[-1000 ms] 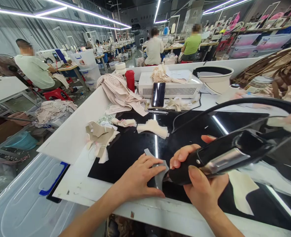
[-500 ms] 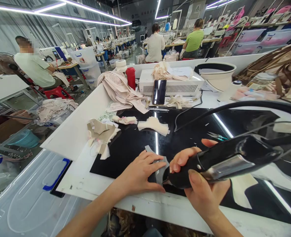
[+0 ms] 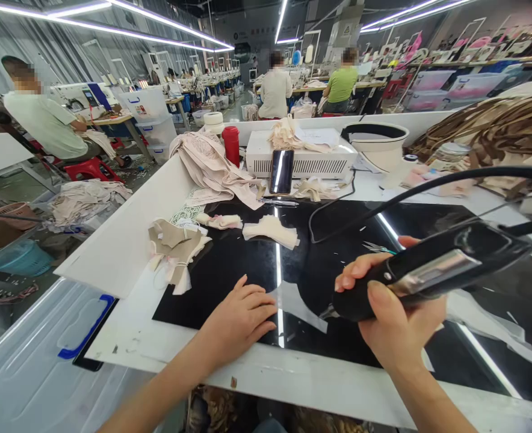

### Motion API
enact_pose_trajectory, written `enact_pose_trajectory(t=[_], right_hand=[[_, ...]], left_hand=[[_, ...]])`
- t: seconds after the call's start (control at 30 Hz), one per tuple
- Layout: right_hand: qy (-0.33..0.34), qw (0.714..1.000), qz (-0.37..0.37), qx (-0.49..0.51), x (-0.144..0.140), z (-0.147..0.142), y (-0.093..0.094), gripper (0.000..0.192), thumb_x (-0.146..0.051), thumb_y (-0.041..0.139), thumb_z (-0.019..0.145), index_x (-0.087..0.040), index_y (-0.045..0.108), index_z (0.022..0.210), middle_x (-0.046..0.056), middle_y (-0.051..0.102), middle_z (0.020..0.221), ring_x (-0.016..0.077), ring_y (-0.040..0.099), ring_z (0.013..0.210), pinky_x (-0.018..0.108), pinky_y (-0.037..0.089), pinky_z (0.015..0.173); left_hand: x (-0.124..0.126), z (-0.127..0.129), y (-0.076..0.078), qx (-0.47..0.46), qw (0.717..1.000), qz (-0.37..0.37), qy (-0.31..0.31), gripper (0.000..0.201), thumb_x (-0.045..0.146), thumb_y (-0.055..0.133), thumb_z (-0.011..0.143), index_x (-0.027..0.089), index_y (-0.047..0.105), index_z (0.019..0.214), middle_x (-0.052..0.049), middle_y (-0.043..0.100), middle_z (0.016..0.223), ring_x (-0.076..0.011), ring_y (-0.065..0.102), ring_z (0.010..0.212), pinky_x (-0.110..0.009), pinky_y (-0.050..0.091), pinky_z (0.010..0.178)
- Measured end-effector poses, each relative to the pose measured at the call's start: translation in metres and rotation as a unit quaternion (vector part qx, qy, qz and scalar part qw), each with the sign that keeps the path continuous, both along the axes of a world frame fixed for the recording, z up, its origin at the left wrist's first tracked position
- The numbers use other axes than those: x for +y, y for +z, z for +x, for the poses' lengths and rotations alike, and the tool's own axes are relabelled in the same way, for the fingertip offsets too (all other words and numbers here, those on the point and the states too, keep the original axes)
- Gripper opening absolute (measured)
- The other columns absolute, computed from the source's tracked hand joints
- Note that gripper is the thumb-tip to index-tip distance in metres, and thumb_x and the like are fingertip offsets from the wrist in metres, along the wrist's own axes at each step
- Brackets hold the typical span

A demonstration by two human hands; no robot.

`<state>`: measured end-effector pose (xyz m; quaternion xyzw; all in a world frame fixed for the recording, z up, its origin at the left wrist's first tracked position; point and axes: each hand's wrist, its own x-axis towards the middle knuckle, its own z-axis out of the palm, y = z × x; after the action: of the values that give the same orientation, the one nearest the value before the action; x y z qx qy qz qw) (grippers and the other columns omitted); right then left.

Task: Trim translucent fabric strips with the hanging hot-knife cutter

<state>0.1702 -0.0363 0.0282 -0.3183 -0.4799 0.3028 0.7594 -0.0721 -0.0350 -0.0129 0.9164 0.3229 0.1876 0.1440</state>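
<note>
A clear plastic bin lid (image 3: 44, 367) with a blue handle lies at far left, beside the white worktop (image 3: 126, 240). On the worktop, a bundle of beige fabric pieces (image 3: 174, 248) sits at the edge of a glossy black mat (image 3: 230, 264). The left hand (image 3: 241, 316) rests flat on the mat, fingers spread and relaxed, gripping nothing, just beside a grey fabric piece (image 3: 300, 305) lying on the mat. The right hand (image 3: 395, 313) is clenched around a black corded cutting tool (image 3: 428, 273) (its tip points down at the grey piece's edge). Behind, a dark phone (image 3: 281, 171) leans against a white vented box (image 3: 302, 159), with a red bottle (image 3: 230, 144) to its left. No label or writing is readable. At far right lies a heap of brown straps (image 3: 487, 129).
</note>
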Motion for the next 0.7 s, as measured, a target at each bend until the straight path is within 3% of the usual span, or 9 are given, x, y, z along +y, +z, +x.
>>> enact_pose_trajectory(t=[0.1, 0.23, 0.4, 0.7], right_hand=[[-0.037, 0.999, -0.004, 0.019, 0.007, 0.002, 0.005, 0.051, -0.026, 0.083, 0.086, -0.035, 0.06, 0.131, -0.004, 0.068, 0.082, 0.0167, 0.062, 0.063, 0.034, 0.056, 0.058], [-0.011, 0.999, -0.001, 0.033, 0.003, -0.008, 0.01, 0.052, -0.028, 0.082, 0.086, -0.034, 0.059, 0.132, -0.004, 0.067, 0.083, 0.016, 0.063, 0.063, 0.033, 0.056, 0.058], [0.054, 0.998, -0.008, 0.035, -0.008, -0.027, 0.006, 0.053, -0.028, 0.08, 0.091, -0.035, 0.054, 0.137, -0.003, 0.067, 0.087, 0.0155, 0.064, 0.067, 0.032, 0.057, 0.06], [0.077, 0.996, 0.001, 0.043, -0.009, -0.037, -0.001, 0.055, -0.028, 0.08, 0.091, -0.033, 0.053, 0.138, -0.003, 0.067, 0.088, 0.0146, 0.065, 0.067, 0.031, 0.056, 0.059]], left_hand=[[-0.01, 0.01, 0.001, -0.024, 1.0, 0.012, -0.011, 0.015, 0.021, 0.064, 0.103, 0.019, 0.07, 0.116, -0.002, 0.075, 0.106, -0.0195, 0.068, 0.106, -0.058, 0.038, 0.124], [-0.011, 0.018, 0.003, -0.041, 0.999, 0.025, -0.008, 0.017, 0.016, 0.056, 0.106, 0.018, 0.071, 0.113, -0.002, 0.072, 0.096, -0.0155, 0.068, 0.092, -0.05, 0.044, 0.121], [-0.001, 0.02, 0.003, -0.033, 0.999, 0.007, -0.002, 0.018, 0.012, 0.055, 0.105, 0.018, 0.071, 0.112, -0.004, 0.073, 0.104, -0.017, 0.068, 0.096, -0.048, 0.047, 0.117], [-0.001, 0.023, -0.001, -0.038, 0.999, -0.003, -0.01, 0.018, 0.009, 0.057, 0.104, 0.017, 0.07, 0.112, -0.004, 0.074, 0.105, -0.0167, 0.069, 0.098, -0.049, 0.045, 0.118]])
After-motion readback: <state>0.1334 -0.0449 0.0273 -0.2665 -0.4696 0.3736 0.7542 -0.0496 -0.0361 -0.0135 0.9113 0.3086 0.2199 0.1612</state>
